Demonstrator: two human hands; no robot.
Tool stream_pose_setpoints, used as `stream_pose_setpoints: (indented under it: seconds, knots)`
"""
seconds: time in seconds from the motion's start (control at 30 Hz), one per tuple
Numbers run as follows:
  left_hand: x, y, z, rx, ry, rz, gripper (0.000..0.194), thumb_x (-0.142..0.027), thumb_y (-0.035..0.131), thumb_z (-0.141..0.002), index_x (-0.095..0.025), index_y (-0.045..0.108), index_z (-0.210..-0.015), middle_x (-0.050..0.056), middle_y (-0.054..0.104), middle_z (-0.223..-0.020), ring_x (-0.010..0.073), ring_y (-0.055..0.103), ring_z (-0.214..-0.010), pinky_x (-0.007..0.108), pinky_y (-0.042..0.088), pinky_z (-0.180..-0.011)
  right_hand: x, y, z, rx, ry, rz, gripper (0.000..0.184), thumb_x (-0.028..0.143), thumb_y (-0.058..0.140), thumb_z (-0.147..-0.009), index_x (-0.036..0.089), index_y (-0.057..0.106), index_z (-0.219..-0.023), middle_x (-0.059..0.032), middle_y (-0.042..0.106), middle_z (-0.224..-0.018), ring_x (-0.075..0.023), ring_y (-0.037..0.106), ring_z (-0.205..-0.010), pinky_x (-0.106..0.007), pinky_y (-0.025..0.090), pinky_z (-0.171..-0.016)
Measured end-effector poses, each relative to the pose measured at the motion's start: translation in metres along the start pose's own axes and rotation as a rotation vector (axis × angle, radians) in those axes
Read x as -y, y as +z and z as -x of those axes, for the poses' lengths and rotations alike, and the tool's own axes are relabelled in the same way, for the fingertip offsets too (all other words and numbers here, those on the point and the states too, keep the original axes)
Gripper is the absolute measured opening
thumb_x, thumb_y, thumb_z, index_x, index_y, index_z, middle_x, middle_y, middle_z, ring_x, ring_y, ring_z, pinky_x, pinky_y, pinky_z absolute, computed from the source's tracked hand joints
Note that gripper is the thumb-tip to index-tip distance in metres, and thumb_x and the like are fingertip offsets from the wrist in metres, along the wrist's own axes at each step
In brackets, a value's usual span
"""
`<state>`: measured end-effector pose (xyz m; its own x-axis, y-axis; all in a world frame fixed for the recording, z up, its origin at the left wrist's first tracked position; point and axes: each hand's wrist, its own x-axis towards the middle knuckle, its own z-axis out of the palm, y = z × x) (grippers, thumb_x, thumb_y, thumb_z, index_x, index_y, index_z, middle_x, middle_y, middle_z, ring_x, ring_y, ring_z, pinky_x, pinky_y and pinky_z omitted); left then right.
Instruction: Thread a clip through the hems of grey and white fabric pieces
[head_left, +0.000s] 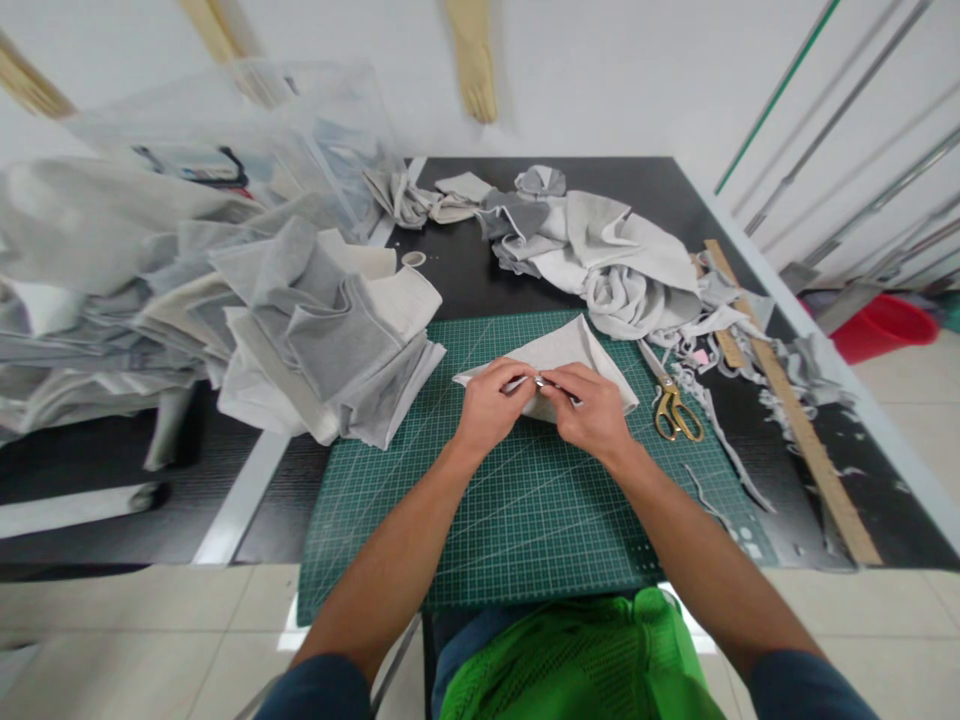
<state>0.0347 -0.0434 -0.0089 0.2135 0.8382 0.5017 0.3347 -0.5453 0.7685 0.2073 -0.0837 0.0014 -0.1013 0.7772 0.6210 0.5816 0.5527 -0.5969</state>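
Note:
My left hand point(495, 400) and my right hand point(585, 405) meet over the cutting mat, both closed with fingertips pinched together. Between them is the near edge of a light grey piece of fabric point(574, 345), which lies partly folded on the green gridded cutting mat point(525, 520). A small shiny bit point(538, 381) shows at the meeting fingertips; its kind I cannot make out. The fingers cover most of the gripped edge. Gold-handled scissors point(675, 412) rest to the right of my right hand, blades pointing away from me.
A tall heap of grey fabric point(322, 330) covers the left side, before a clear plastic bin point(300, 120). More crumpled fabric point(630, 260) lies at the back. On the right are a long wooden ruler point(810, 440) and fabric scraps point(731, 470). Yellow mannequin hands point(476, 70) hang behind.

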Motion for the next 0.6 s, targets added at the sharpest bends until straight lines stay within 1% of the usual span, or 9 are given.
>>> stream_pose_setpoints:
  seconds: [0.23,0.47,0.6]
  knots:
    - [-0.0013,-0.0002,-0.0003,0.006,-0.008,-0.001,0.009,-0.018,0.068,-0.088,-0.022,0.076,-0.091,0.001,0.074,-0.090,0.0147,0.069,-0.086,0.028,0.056,-0.082,-0.0007,0.0011,0.0008,0.006,0.009,0.009,0.019,0.020,0.059,-0.097,0.020,0.076,-0.107,-0.0085,0.076,-0.097,-0.0209,0.071,-0.088,-0.035,0.058,-0.081]
    - [0.0004,0.0001,-0.0001,0.006,-0.029,0.001,0.009,-0.020,0.068,-0.088,-0.022,0.076,-0.091,0.002,0.075,-0.091,0.0163,0.070,-0.086,0.031,0.056,-0.083,-0.0010,0.0023,0.0007,0.009,0.040,0.002,0.019,0.021,0.059,-0.098,0.022,0.077,-0.106,-0.0079,0.077,-0.097,-0.0208,0.071,-0.088,-0.036,0.059,-0.081]
    - [-0.0008,-0.0001,-0.0004,0.011,-0.034,0.009,0.007,-0.023,0.069,-0.089,-0.022,0.076,-0.091,0.002,0.075,-0.090,0.0161,0.069,-0.085,0.030,0.056,-0.081,0.0002,0.0027,0.0002,-0.001,0.052,-0.010,0.020,0.022,0.058,-0.099,0.022,0.077,-0.104,-0.0073,0.077,-0.095,-0.0203,0.071,-0.087,-0.035,0.059,-0.081]
